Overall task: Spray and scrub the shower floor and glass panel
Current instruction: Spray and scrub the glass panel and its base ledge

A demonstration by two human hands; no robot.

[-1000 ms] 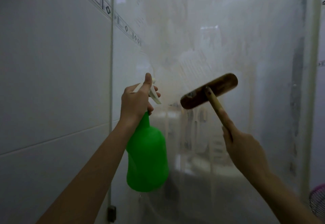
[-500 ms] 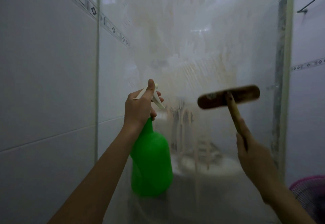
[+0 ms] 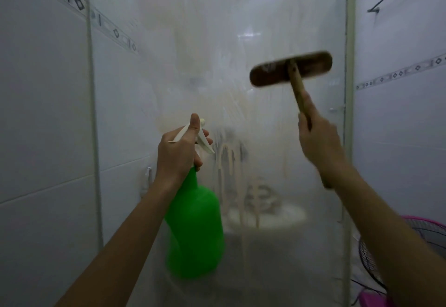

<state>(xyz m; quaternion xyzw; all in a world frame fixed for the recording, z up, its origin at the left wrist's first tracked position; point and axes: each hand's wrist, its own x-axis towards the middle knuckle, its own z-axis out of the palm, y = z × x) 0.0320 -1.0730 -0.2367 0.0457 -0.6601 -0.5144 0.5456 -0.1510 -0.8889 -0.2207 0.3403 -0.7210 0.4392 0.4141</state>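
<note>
I grip the neck of the green bottle in my left hand, fingers wrapped round it below the white trigger, thumb up along the sprayer head. My right hand is closed on the wooden handle of the brush, whose head lies flat against the glass, near its right edge, above the bottle. The glass is filmed with pale suds and tan runs trail down its middle. I judge this is the scrubbing step. To do it well I should keep the head flat, press evenly, and work in overlapping strokes from the top downward, so the runs get caught. The nozzle faces the glass, ready to wet dry patches.
</note>
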